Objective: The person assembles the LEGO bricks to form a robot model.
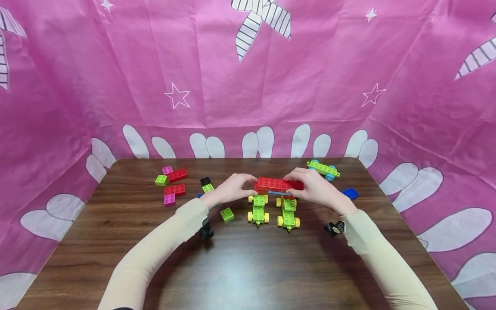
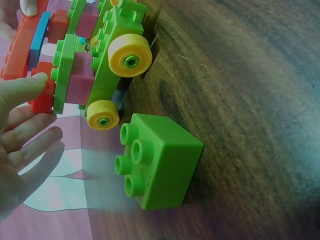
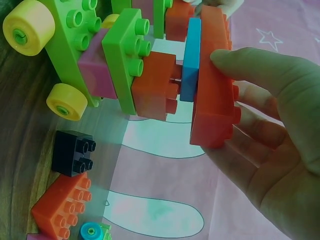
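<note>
Two lime-green wheeled bases, a left one (image 1: pixel 258 214) and a right one (image 1: pixel 288 218), stand side by side on yellow wheels. Each carries a stack of pink, green and red bricks. My right hand (image 1: pixel 315 186) holds a long red brick (image 3: pixel 212 85) between thumb and fingers across the stack tops. A blue plate (image 3: pixel 191 60) lies under that brick; studs of the right stack's red brick (image 3: pixel 155 87) show in a gap below it. My left hand (image 1: pixel 234 188) pinches the left stack's red brick (image 2: pixel 42 104), thumb on one side and fingers on the other.
A loose green brick (image 1: pixel 227 214) lies near the left wrist. Red bricks (image 1: pixel 175 190), pink bricks (image 1: pixel 169 199) and another green brick (image 1: pixel 161 180) lie to the left. A blue-wheeled green base (image 1: pixel 323 168) and a blue brick (image 1: pixel 350 193) are at the right.
</note>
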The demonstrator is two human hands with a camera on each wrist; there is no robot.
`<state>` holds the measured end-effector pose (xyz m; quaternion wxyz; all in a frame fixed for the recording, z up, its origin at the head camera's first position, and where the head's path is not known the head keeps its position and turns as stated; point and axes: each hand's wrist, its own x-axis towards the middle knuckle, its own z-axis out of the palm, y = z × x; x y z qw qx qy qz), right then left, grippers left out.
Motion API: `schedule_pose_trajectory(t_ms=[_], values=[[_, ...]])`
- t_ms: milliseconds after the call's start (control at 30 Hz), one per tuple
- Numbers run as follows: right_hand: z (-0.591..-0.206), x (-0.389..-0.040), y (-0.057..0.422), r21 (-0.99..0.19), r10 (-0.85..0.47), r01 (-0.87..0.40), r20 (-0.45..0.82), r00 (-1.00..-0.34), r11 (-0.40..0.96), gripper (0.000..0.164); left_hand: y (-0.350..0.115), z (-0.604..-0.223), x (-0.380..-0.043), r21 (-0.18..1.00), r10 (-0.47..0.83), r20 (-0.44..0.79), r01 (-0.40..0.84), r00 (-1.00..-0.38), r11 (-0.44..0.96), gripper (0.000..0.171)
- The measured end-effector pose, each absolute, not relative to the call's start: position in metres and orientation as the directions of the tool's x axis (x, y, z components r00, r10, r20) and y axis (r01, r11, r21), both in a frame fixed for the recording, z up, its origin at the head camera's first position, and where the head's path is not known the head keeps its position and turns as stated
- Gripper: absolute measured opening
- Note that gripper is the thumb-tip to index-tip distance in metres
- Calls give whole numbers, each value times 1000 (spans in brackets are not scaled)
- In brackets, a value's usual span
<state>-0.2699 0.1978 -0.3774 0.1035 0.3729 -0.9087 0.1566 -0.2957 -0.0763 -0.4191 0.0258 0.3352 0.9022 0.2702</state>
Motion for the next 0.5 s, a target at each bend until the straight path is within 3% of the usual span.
schedule_pose_trajectory(t_ms=[500], values=[[-375, -276, 191, -225, -648, -699, 263, -715, 679, 29, -83, -411, -292, 514, 600, 191, 600, -777, 613, 45]])
